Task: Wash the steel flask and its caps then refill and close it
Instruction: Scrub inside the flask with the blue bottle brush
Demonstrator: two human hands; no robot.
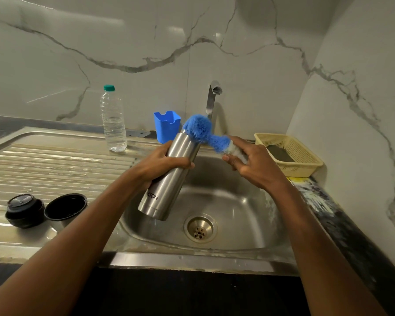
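Note:
My left hand (164, 164) grips the steel flask (169, 176) around its upper body and holds it tilted over the sink basin (235, 206), mouth pointing up and away. My right hand (249, 160) holds the handle of a blue bristle brush (200, 131), whose head sits at the flask's open mouth. On the draining board at the left lie the two caps: a black inner stopper (24, 209) and a black outer cap (65, 207) with its hollow side up.
A tap (212, 99) stands behind the basin with no water running. A clear water bottle (113, 120) with a green cap and a blue holder (167, 128) stand at the back. A cream basket (290, 153) with a dark scrubber sits at the right.

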